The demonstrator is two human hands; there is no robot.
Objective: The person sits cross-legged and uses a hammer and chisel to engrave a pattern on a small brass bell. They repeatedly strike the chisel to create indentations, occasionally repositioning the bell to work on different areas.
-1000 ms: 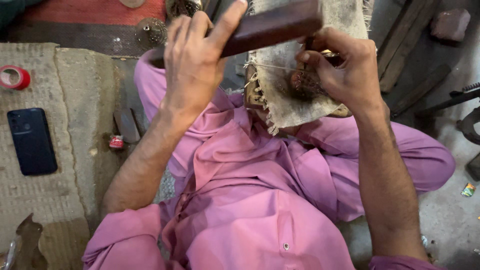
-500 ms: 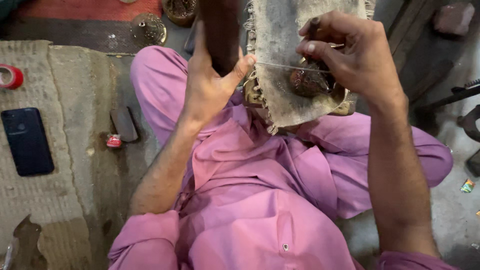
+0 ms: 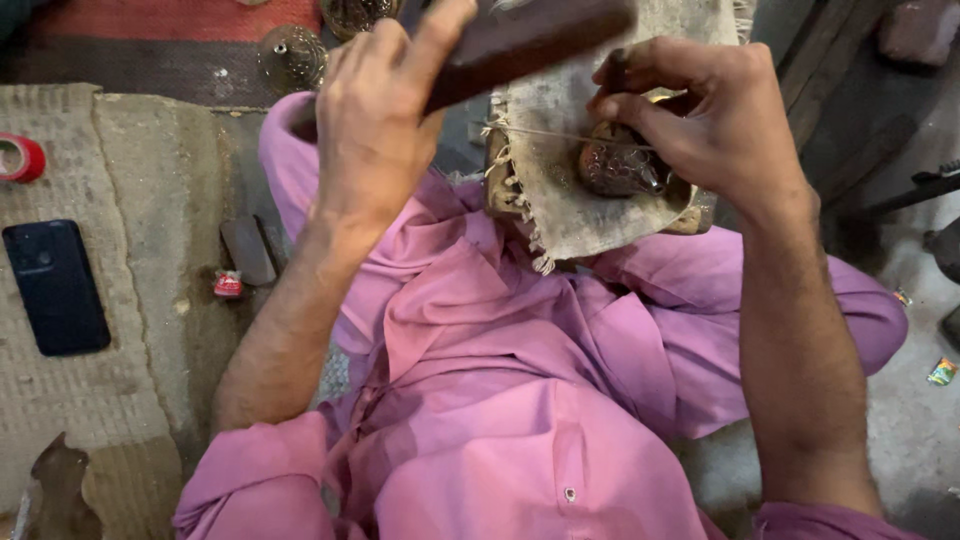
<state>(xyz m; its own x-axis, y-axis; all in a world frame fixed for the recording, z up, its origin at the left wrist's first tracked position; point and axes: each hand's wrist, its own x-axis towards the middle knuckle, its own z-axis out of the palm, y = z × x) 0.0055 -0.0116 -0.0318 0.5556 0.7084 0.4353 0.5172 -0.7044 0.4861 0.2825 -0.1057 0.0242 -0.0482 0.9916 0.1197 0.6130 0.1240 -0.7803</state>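
Gripping a dark wooden block [image 3: 530,40] in the left hand [image 3: 375,130], the person holds it raised and slanted above a small rounded metal piece [image 3: 615,165]. The fingers wrap the block's near end, thumb up along its side, so that grip is pressed tight around the wood. The right hand [image 3: 715,125] curls over the metal piece, its fingertips [image 3: 625,110] pinching a thin tool against it; the tool's tip is hidden under the fingers.

The metal piece sits on a frayed burlap cloth [image 3: 570,215] draped over a support on the lap, between the knees of the pink clothing [image 3: 500,400]. It looks hard and stiff, with a patterned, embossed surface that should give the fingers some purchase, yet its round form would likely roll if not steadied from the sides. The cloth beneath is soft and probably cushions it. The block looks solid and fairly heavy, best held at its end as it is now.

On the woven mat [image 3: 120,200] to the left lie a dark phone [image 3: 55,285], a red tape roll [image 3: 20,158] and a small red cap [image 3: 228,285], well apart from both hands.
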